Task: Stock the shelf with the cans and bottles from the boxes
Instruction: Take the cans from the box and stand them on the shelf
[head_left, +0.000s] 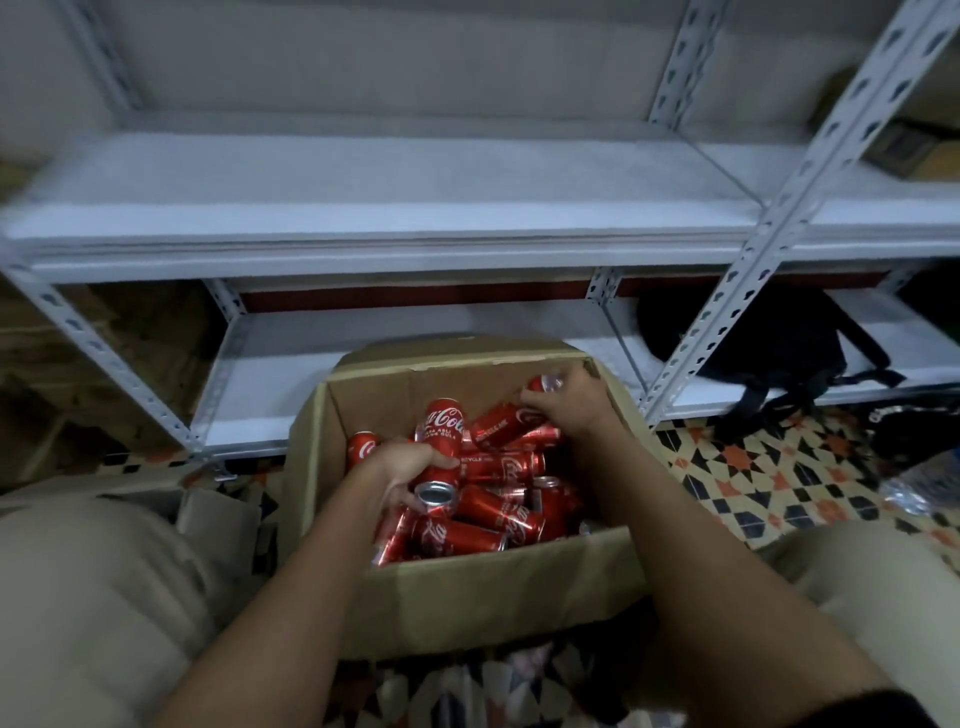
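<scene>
Red cans (483, 499); brown cardboard box (483, 603); white shelf (363, 208); orange-black-cream patterned floor (769, 473).

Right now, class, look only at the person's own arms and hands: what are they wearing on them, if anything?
Both forearms are bare, and neither the left hand nor the right hand has a glove. No ring, watch or bracelet shows. A dark sleeve edge appears near the right elbow at the frame's bottom corner. The left arm shows no sleeve.

red cans (444, 423) with white Coca-Cola script, "RECYCLE" print
</scene>
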